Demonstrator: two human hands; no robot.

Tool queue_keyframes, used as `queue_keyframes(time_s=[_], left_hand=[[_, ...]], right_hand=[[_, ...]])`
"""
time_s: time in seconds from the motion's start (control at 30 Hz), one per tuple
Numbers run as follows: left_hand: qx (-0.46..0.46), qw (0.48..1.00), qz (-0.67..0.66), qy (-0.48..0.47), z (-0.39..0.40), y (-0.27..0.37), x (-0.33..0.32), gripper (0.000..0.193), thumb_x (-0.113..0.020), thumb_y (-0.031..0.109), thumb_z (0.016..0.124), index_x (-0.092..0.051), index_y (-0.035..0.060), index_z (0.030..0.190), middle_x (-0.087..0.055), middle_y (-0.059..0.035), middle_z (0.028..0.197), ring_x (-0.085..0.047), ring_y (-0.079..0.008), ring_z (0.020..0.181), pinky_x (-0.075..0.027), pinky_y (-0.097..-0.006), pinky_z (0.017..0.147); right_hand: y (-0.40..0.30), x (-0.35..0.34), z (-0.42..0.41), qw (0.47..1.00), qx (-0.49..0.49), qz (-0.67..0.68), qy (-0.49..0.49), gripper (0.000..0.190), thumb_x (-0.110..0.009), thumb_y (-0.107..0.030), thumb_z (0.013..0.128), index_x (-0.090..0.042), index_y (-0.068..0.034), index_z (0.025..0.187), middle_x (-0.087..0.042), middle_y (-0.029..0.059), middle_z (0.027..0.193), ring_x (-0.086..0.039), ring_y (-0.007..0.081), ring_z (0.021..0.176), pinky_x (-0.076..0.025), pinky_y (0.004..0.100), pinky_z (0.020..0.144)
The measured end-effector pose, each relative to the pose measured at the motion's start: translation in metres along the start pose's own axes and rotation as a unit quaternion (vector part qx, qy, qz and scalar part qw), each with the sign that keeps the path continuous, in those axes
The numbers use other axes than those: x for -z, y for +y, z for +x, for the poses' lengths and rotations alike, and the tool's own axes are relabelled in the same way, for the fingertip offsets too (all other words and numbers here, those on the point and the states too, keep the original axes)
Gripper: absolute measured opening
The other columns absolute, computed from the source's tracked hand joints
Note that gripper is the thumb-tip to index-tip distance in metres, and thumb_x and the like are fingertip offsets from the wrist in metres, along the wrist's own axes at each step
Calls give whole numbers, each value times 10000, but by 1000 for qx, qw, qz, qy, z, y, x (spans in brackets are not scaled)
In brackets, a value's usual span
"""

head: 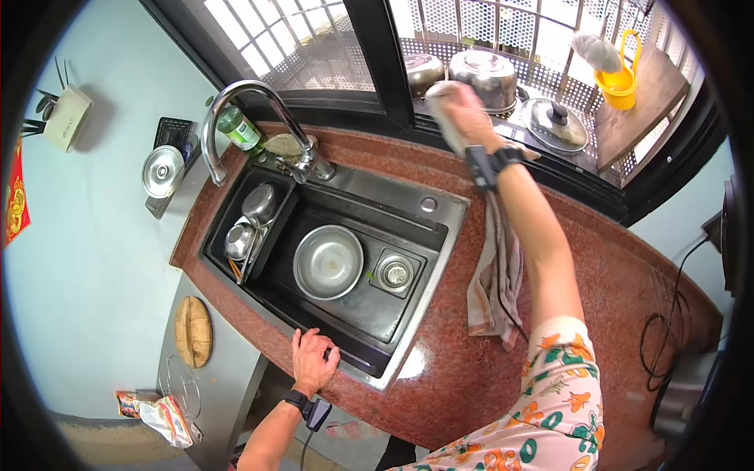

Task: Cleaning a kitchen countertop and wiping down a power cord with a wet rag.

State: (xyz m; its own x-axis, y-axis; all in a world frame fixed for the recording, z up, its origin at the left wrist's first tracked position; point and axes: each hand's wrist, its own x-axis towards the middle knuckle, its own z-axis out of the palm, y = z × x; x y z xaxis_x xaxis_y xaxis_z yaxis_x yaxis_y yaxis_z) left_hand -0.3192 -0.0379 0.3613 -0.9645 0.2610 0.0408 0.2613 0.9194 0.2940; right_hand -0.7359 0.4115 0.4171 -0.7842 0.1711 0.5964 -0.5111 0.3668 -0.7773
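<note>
My right hand (468, 115) is stretched out to the window opening and grips a pale cloth (442, 112), both blurred. A striped towel (492, 282) lies on the red counter below my right wrist; whether it joins that cloth cannot be told. My left hand (315, 358) rests on the front edge of the black sink (353, 327), fingers apart and holding nothing. Inside the basin sits a round metal bowl (328, 262), left of the drain strainer (396, 274). Small metal bowls (259, 204) and chopsticks (234, 269) stand in the narrow left compartment.
A chrome faucet (256, 88) arches over the sink's back left, beside a green bottle (241, 129). Past the window frame are a metal pot (484, 79), a glass lid (554, 125) and a yellow scoop (618, 88). A black cord (654, 347) lies at right.
</note>
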Motion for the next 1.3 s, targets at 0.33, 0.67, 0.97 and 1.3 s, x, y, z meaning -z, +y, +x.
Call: queue_keyframes(time_s=[0.33, 0.67, 0.97, 1.3], left_hand=[[17, 1000, -12, 14, -2, -3, 4, 127, -664, 230, 814, -666, 110, 852, -672, -43, 974, -545, -303, 1197, -243, -566, 1146], [15, 1000, -15, 13, -1, -5, 0, 142, -684, 223, 798, -683, 95, 859, -670, -52, 986, -548, -298, 1190, -260, -538, 1154], [-3, 999, -24, 25, 0, -2, 0, 125, -671, 212, 797, -674, 95, 839, -666, -61, 977, -555, -303, 1171, -273, -530, 1147], [-16, 999, -11, 48, -8, -6, 0, 90, -609, 169, 832, -613, 79, 846, -635, -85, 967, -554, -332, 1151, -269, -553, 1141]], right_hand=[[-3, -50, 29, 895, -20, -358, -265, 223, -600, -205, 882, -729, -113, 1039, -721, 141, 1049, -685, 322, 1022, -545, 429, 884], [-19, -31, 27, 827, 1, -479, -294, 379, -561, -355, 952, -743, -25, 983, -713, 228, 981, -701, 368, 973, -563, 466, 845], [-9, 94, -9, 826, -14, -477, -301, 410, -521, -462, 967, -738, -114, 971, -695, 217, 988, -681, 388, 967, -534, 475, 858], [-35, 279, -88, 752, -134, -594, -252, 298, -502, -309, 989, -700, -96, 1051, -702, 190, 1015, -670, 381, 1010, -510, 508, 876]])
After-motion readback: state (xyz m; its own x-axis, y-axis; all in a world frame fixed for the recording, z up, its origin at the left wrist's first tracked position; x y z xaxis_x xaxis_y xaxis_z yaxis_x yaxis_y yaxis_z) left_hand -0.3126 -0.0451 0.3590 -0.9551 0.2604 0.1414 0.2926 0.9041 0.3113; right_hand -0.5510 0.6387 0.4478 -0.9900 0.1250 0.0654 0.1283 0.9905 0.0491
